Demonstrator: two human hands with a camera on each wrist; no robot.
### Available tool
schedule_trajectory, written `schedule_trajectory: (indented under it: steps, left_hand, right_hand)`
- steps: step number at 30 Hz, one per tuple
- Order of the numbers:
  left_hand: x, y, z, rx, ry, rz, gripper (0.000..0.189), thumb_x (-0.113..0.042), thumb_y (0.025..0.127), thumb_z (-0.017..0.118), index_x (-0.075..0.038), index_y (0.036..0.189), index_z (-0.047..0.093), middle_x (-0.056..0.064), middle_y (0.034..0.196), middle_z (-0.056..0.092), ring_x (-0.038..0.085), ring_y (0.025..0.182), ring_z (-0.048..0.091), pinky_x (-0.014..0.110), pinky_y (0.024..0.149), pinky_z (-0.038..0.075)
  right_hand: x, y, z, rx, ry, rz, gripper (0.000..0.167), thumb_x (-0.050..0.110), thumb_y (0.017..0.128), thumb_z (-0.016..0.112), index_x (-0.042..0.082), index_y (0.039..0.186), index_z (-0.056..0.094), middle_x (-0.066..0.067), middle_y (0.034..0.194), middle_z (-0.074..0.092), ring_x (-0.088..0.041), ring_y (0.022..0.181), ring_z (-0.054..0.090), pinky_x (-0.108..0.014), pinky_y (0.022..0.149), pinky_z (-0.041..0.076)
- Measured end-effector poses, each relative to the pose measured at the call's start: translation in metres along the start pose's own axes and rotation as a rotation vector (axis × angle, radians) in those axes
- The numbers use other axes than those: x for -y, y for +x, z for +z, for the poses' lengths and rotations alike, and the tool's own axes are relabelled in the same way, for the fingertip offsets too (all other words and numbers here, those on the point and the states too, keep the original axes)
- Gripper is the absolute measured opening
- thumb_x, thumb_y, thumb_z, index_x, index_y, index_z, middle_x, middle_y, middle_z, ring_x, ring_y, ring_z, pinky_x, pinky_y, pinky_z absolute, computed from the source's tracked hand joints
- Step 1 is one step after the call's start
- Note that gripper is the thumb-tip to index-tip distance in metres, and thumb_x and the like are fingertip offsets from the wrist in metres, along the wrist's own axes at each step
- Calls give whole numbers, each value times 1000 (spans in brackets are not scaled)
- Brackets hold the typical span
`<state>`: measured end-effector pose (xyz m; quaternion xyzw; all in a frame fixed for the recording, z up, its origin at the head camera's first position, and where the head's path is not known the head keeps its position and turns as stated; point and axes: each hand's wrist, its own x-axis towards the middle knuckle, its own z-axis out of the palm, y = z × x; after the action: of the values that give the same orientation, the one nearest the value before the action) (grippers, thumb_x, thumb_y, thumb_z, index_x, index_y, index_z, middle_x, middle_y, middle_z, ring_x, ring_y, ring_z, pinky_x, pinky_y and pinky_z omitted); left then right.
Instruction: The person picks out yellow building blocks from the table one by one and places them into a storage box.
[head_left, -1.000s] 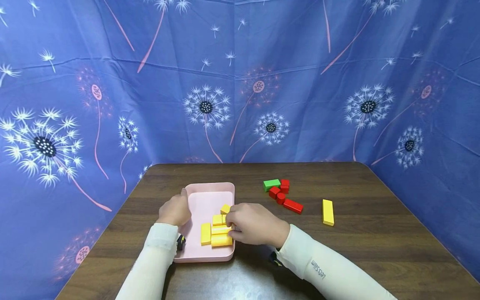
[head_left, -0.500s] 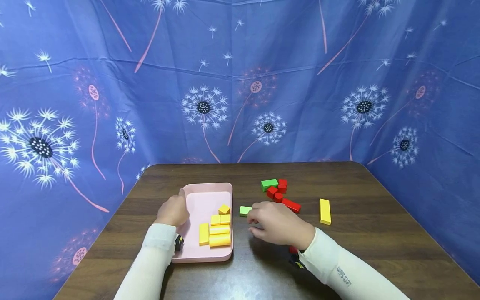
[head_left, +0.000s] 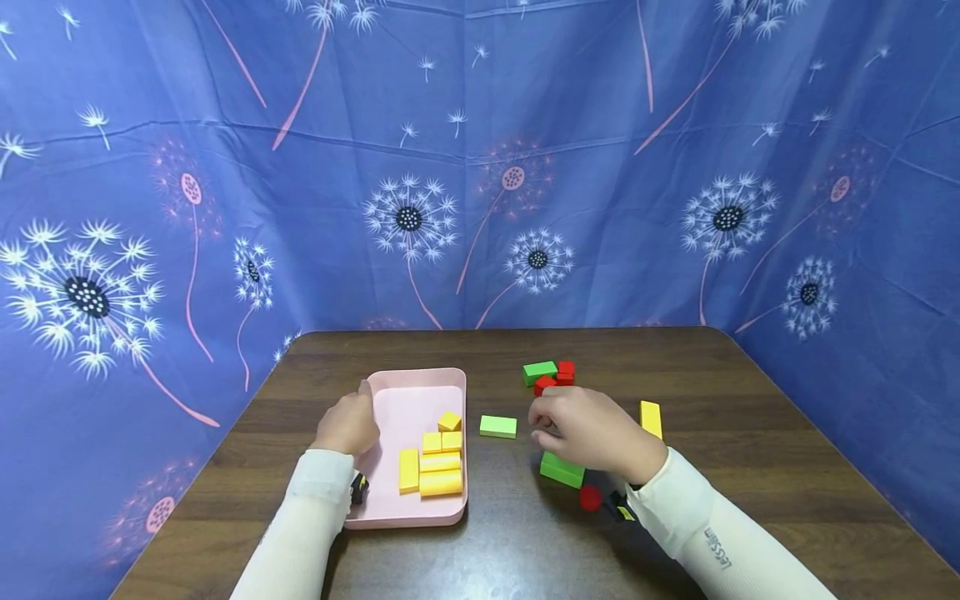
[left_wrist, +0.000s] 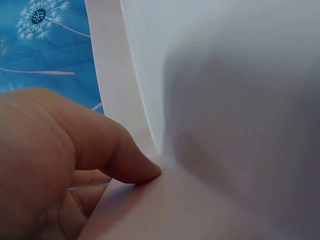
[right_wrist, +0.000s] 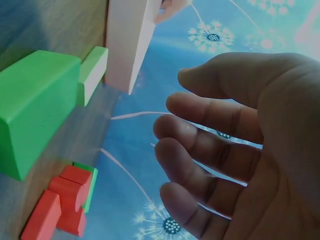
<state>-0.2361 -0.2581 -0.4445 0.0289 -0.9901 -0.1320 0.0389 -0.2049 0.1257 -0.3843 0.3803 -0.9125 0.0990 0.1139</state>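
Observation:
My left hand (head_left: 347,423) grips the left wall of a pink tray (head_left: 420,518); in the left wrist view the thumb (left_wrist: 135,162) presses the wall's inner side, with other fingers outside. Several yellow blocks (head_left: 408,471) lie along the tray's right side, among them a yellow cylinder (head_left: 441,482). Above the table, right of the tray, my right hand (head_left: 592,429) holds nothing; its fingers (right_wrist: 187,165) are loosely bent. Just below it sits a green block (head_left: 562,472), with a round red piece (head_left: 590,498) near the wrist. A light green block (head_left: 498,427) lies between tray and hand.
Behind the right hand are another green block (head_left: 539,372) and red blocks (head_left: 566,374), partly covered by the hand. A yellow block (head_left: 651,419) lies farther right, partly behind the right wrist. A blue dandelion-print cloth (head_left: 465,208) hangs behind the table (head_left: 420,575).
My right hand has moved right, from above the yellow blocks to over the green block. The light green block, green block and round red piece have come into view. My left hand stays on the tray.

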Motion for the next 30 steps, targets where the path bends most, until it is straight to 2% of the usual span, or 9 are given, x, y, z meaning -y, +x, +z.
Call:
schedule_trajectory:
  steps: [6,10,14,18,21,25,30]
  left_hand:
    - [-1,-1,0,12,-8,-10,76,-5,92,63,13,156,27,33,137,61,49,113,67,62,96,54]
    - [1,-1,1,10,-5,-4,76,-4,91,63,13,156,27,33,136,61,49,111,68,62,95,54]
    - [2,-1,2,3,1,3,77,-4,90,63,14,156,28,32,134,63,49,110,68,61,94,55]
    - [2,-1,2,1,2,0,76,-4,91,63,14,155,28,32,133,64,49,109,69,62,94,55]
    - [2,-1,2,1,1,-7,75,-5,91,63,14,155,28,32,132,64,49,110,69,62,95,54]
    - [1,0,2,4,-3,-15,75,-5,92,63,13,156,27,32,134,63,49,112,68,61,97,54]
    - [0,0,1,2,-4,-9,75,-4,92,62,14,155,27,32,132,64,49,110,68,62,95,54]
  right_hand:
    - [-11,-1,-8,19,9,61,9,26,88,80,27,92,71,18,80,59,-1,69,52,-25,62,47]
    - [-28,-5,-17,100,40,185,9,27,89,78,24,95,73,16,76,60,-6,68,52,-29,62,45]
    - [-49,-10,-26,230,95,349,19,30,91,76,18,107,74,8,86,67,-11,71,57,-33,65,48]
    - [-66,-16,-32,316,112,462,34,31,91,76,9,116,72,-4,105,73,-17,82,65,-41,72,56]
    - [-74,-20,-35,319,107,491,39,31,90,77,4,117,71,-10,111,73,-22,89,68,-48,76,58]
    - [-80,-22,-36,305,98,516,37,32,88,78,5,114,72,-8,108,73,-23,89,67,-48,75,56]
    - [-84,-25,-39,301,114,554,40,32,88,79,4,116,71,-9,107,73,-22,88,66,-48,75,56]
